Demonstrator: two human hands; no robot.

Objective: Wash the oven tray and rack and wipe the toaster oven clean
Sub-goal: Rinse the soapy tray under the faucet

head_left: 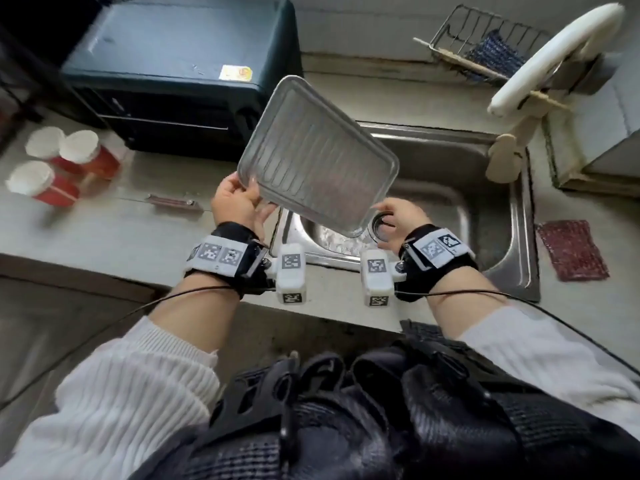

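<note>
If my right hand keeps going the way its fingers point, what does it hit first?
Probably the near right edge of the ribbed silver metal oven tray; the right hand reaches toward it over the sink drain, though depth is unclear.

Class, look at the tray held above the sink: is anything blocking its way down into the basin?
Nothing visible does. The left hand grips the tray, tilted over the sink; the right hand is beside its lower corner. The basin below shows only its drain.

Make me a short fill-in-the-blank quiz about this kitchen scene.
1. The left hand holds the ____ by its edge, tilted over the sink.
2. The toaster oven stands to the ____ of the sink.
3. ____ red cups sit on the counter.

Missing: tray; left; three
</note>
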